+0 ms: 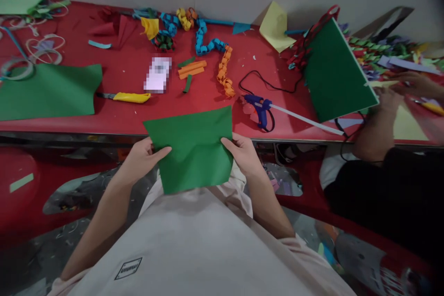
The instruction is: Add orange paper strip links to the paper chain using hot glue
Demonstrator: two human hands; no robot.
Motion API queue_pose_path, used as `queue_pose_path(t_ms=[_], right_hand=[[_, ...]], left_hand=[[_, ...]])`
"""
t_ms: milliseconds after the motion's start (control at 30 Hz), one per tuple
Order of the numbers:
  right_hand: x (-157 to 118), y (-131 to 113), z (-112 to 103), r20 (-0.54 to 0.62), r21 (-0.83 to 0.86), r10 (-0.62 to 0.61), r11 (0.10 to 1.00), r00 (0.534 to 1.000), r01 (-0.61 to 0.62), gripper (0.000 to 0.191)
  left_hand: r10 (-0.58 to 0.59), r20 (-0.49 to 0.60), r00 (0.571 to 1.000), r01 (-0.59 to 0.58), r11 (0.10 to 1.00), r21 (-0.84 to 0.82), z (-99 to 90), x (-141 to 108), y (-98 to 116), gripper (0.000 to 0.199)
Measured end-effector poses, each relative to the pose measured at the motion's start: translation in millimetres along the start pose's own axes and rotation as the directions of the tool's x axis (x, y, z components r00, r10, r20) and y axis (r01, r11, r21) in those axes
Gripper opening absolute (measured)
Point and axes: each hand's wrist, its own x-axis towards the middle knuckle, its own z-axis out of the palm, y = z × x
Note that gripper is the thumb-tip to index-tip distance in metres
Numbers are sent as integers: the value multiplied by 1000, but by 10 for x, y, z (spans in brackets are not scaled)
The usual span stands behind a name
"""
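A green paper sheet (194, 152) is held up at the front edge of the red table (125, 120). My left hand (142, 159) pinches its left side, thumb on top, and my right hand (243, 150) grips the right side the same way. Just beyond the sheet, a yellow cutter knife (132, 97) lies to the left and a blue glue gun (258, 110) with a white stick lies to the right. Folded orange paper strips (192, 70) and a blue and orange paper chain (225, 67) are farther back.
A larger green sheet (52, 90) and a tape roll (17, 69) are at the left. A green board (338, 74) leans at the right, beside another person's hands (388, 97). A red stool (17, 185) stands at lower left.
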Motion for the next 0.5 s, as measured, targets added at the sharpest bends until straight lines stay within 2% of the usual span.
queue_pose_path(t_ms=[67,133,233,300,400,500], right_hand=[[15,-9,10,-32,23,-20,1000,999,21,37],[14,3,9,-29,27,-28,999,999,29,37],[20,36,-19,13,8,-13,1000,1000,13,37],[53,43,-53,13,26,-39,999,999,38,32],[146,-18,-132,19,116,-77,991,997,74,24],[244,-146,-233,132,203,-26,979,991,-1,30]], left_hand=[[-12,51,999,11,1000,20,17,3,31,46],[-43,33,999,42,999,26,36,9,52,44],[-50,-26,998,46,991,-125,26,60,54,42],[-3,6,1000,5,981,-192,-40,134,45,40],[101,202,974,-70,985,-158,-215,294,64,38],[242,411,879,-207,970,-130,-372,478,156,49]])
